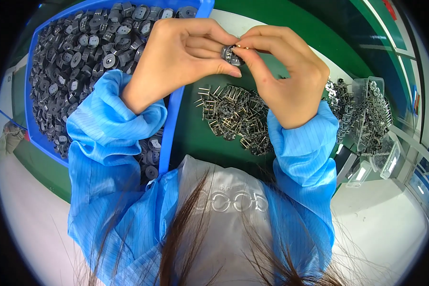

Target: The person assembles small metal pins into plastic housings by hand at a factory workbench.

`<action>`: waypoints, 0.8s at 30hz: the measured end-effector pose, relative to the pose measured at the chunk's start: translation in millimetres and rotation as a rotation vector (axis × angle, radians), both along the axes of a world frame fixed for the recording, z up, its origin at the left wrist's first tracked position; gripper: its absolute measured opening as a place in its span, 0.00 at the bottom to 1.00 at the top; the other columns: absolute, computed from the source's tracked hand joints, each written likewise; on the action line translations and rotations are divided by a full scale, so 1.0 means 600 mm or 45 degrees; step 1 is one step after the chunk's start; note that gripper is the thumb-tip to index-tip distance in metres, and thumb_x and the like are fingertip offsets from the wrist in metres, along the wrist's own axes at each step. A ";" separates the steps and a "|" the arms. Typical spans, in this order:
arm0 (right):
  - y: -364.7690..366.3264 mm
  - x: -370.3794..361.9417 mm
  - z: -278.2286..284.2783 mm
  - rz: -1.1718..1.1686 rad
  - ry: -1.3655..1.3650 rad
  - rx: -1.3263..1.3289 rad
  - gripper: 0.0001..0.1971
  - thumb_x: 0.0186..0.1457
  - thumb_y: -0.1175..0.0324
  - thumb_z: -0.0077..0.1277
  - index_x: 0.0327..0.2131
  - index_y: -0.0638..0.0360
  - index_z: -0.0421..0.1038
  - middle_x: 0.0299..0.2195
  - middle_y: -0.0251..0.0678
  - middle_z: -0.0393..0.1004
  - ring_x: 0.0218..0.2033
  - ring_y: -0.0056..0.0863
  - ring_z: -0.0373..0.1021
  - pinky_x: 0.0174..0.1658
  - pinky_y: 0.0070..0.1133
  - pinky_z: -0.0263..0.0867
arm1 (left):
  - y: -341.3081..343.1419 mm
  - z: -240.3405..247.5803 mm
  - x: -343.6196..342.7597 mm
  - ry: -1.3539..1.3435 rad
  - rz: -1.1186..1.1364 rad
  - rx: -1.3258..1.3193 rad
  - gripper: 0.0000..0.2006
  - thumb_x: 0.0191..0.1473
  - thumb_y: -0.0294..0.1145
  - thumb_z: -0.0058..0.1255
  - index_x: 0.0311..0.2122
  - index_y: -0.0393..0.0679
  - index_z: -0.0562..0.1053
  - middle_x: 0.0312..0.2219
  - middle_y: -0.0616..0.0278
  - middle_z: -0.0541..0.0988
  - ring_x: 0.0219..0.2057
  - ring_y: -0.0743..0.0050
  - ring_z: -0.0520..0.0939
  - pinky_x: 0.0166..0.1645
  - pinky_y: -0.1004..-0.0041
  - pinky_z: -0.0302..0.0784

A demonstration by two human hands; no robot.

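Centre top: our left hand (176,57) & right hand (286,71) pinch one black bobbin (232,55) together; small finished pile (236,117) below, blue tray (172,119) upper left mostly full.

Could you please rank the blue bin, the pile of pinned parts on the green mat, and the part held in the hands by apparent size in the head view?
1. Blue bin
2. Pile of pinned parts
3. Held part, pinched by both hands

A green bench (195,138) carries a blue tray (174,119); a pile of pinned parts (233,117); clear boxes (374,119).
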State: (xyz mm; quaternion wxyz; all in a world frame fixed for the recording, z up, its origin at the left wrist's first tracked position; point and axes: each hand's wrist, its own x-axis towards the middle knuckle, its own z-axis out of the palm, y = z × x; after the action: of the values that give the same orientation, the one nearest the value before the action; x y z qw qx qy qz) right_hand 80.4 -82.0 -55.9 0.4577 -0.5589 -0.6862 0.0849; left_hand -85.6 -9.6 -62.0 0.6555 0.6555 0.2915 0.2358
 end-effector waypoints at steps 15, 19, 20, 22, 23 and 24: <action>0.003 -0.012 -0.027 0.236 0.861 -0.525 0.12 0.50 0.81 0.50 0.41 0.65 0.70 0.33 0.43 0.74 0.35 0.35 0.75 0.39 0.25 0.72 | 0.017 0.006 -0.014 0.028 0.021 0.086 0.13 0.44 0.17 0.54 0.37 0.36 0.70 0.37 0.54 0.77 0.40 0.73 0.79 0.47 0.76 0.74; 0.014 -0.011 -0.021 0.169 0.643 -0.396 0.15 0.51 0.79 0.50 0.44 0.60 0.70 0.34 0.41 0.74 0.38 0.32 0.73 0.43 0.24 0.70 | 0.022 0.008 -0.012 -0.103 0.040 0.082 0.13 0.45 0.18 0.55 0.39 0.36 0.70 0.41 0.57 0.76 0.43 0.72 0.78 0.49 0.75 0.72; 0.019 -0.011 -0.023 0.087 0.497 -0.161 0.14 0.47 0.77 0.54 0.40 0.60 0.72 0.29 0.42 0.75 0.32 0.36 0.75 0.38 0.25 0.72 | 0.024 0.013 -0.011 -0.104 0.038 0.082 0.13 0.45 0.18 0.55 0.39 0.36 0.70 0.41 0.57 0.76 0.43 0.72 0.78 0.49 0.75 0.72; 0.035 -0.005 0.006 0.108 0.336 -0.140 0.10 0.47 0.78 0.53 0.37 0.60 0.75 0.29 0.42 0.73 0.32 0.34 0.73 0.36 0.23 0.70 | 0.024 0.025 -0.010 -0.209 0.036 -0.408 0.34 0.44 0.16 0.57 0.56 0.44 0.56 0.48 0.56 0.69 0.53 0.67 0.68 0.53 0.70 0.69; 0.040 -0.001 0.015 0.132 0.175 -0.118 0.08 0.47 0.78 0.53 0.33 0.61 0.77 0.30 0.42 0.72 0.31 0.32 0.72 0.34 0.20 0.67 | 0.020 0.026 -0.006 -0.194 0.118 -0.425 0.33 0.44 0.16 0.57 0.55 0.44 0.57 0.47 0.55 0.69 0.52 0.66 0.69 0.52 0.71 0.70; 0.049 0.009 0.007 0.139 0.177 -0.118 0.08 0.47 0.78 0.53 0.33 0.61 0.77 0.30 0.42 0.72 0.31 0.32 0.72 0.34 0.20 0.67 | 0.024 0.034 -0.011 -0.192 0.125 -0.424 0.33 0.44 0.16 0.57 0.55 0.44 0.57 0.47 0.55 0.69 0.52 0.66 0.69 0.52 0.71 0.70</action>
State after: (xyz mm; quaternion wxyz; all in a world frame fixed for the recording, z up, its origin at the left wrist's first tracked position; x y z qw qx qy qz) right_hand 85.7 -52.7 -51.5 0.4727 -0.5341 -0.6775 0.1799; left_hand -92.1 4.8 -41.8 0.7627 0.5035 0.3080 0.2646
